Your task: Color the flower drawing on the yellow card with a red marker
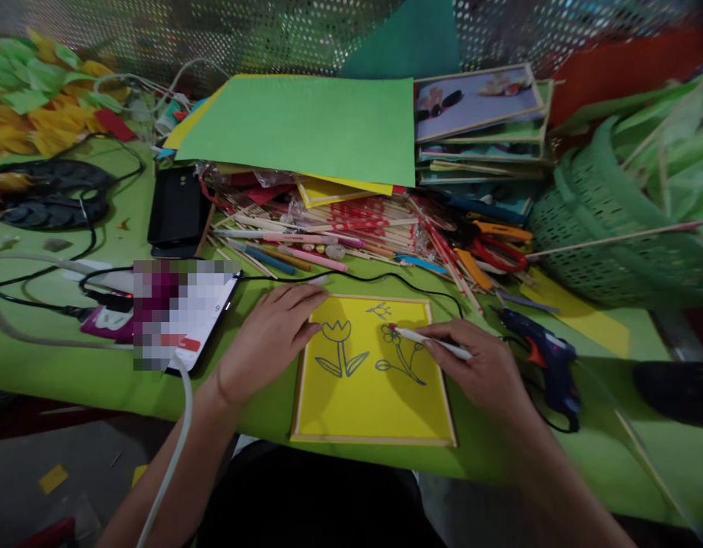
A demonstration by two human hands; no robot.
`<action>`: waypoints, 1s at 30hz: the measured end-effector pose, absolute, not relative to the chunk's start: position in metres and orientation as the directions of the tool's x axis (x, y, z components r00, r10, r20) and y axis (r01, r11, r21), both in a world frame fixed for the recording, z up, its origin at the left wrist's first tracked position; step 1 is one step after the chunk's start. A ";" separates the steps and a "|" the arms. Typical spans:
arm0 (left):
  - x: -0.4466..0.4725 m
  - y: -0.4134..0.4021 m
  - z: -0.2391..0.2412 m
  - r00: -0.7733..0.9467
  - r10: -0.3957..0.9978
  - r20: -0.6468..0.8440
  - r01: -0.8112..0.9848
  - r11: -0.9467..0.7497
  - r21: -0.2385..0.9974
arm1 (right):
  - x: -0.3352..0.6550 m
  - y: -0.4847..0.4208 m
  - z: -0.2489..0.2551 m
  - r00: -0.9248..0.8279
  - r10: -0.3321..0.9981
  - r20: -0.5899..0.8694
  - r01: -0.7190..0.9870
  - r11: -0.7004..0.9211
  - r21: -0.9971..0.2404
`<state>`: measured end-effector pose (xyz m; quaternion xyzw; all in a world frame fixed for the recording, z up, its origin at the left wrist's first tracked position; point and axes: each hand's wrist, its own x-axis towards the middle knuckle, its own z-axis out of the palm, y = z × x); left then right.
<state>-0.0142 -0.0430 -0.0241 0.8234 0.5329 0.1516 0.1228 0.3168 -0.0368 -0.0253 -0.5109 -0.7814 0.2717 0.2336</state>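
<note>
Right hand (480, 361) pinches slim white pen (436, 342) near tip, likely for fine control. Left hand (271, 331) flat, thumb apart, presumably steadying yellow stick-edged rectangular card (374, 415), lower centre of frame, on green-covered desk (265, 415).

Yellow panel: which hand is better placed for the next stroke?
The right hand, likely: it holds the pen, tip at the small flower; the left hand is at the left edge of the panel.

I can't read the pixelated phone screen (212, 320). The green basket (585, 209) and a blurred dark object (674, 392) run off my right edge. The green sheet (305, 122) covers some sticks (374, 215); the left hand (271, 331) hides some of the yellow board (362, 411).
</note>
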 end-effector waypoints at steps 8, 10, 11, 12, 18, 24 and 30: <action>-0.014 -0.042 -0.025 0.390 0.912 0.131 0.837 -0.410 0.362 | 0.317 -0.037 -0.025 -0.364 0.929 0.073 0.675 0.317 -0.667; -0.014 -0.042 -0.025 0.392 0.910 0.132 0.836 -0.413 0.361 | 0.318 -0.038 -0.024 -0.362 0.930 0.071 0.675 0.314 -0.668; -0.014 -0.042 -0.025 0.392 0.911 0.131 0.836 -0.412 0.363 | 0.319 -0.038 -0.024 -0.361 0.930 0.068 0.674 0.311 -0.670; -0.014 -0.042 -0.025 0.392 0.911 0.129 0.835 -0.411 0.366 | 0.319 -0.038 -0.025 -0.360 0.931 0.062 0.673 0.306 -0.673; -0.014 -0.043 -0.024 0.375 0.920 0.117 0.832 -0.389 0.395 | 0.318 -0.037 -0.024 -0.318 0.946 0.058 0.647 0.262 -0.716; -0.014 -0.043 -0.023 0.375 0.922 0.102 0.837 -0.384 0.389 | 0.316 -0.036 -0.020 -0.296 0.954 0.047 0.671 0.243 -0.701; -0.014 -0.043 -0.023 0.383 0.920 0.086 0.844 -0.387 0.371 | 0.316 -0.037 -0.023 -0.310 0.949 0.059 0.665 0.261 -0.700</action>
